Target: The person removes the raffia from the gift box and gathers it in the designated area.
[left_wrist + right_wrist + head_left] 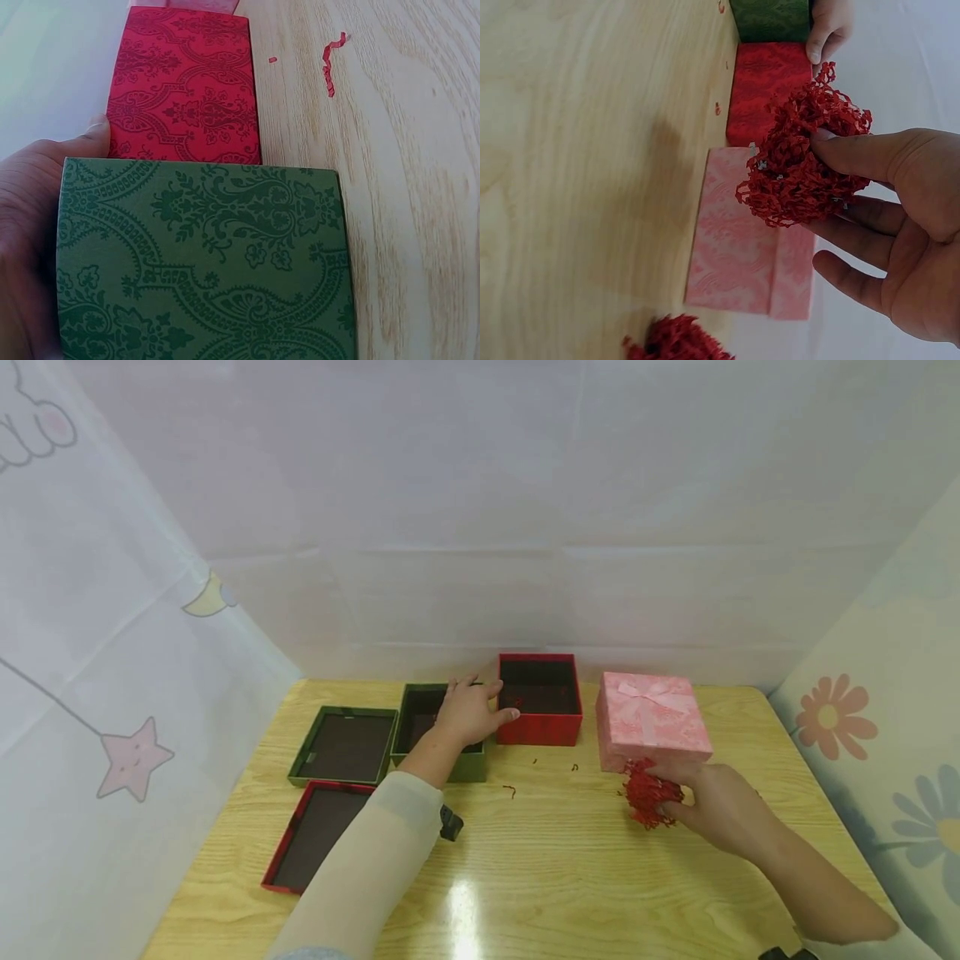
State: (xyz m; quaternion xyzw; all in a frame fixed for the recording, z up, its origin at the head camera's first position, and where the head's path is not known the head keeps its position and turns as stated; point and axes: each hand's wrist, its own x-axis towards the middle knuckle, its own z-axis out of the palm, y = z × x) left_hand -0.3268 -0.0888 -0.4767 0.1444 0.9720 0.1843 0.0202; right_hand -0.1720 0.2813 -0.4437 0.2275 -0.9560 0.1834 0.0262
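Observation:
A clump of red shredded crinkle paper (pixel 651 793) is pinched between the thumb and fingers of my right hand (pixel 708 802), in front of the pink box (pixel 652 710). In the right wrist view the crinkle paper (pixel 802 157) hangs in loose curls, with small pale bits in it. My left hand (pixel 468 714) reaches over the open green box (pixel 476 767), its thumb at the near left corner of the open red box (pixel 540 731). A few red shreds lie inside the red box. The left wrist view shows the patterned sides of the green box (pixel 210 255) and red box (pixel 184 90).
A green lid (pixel 345 745) and a red lid (pixel 318 835) lie inner side up at the left. Loose red shreds (pixel 510 791) are scattered on the wooden table (pixel 540 877). Another red clump (pixel 679 341) shows low in the right wrist view. White curtains (pixel 465 602) surround the table.

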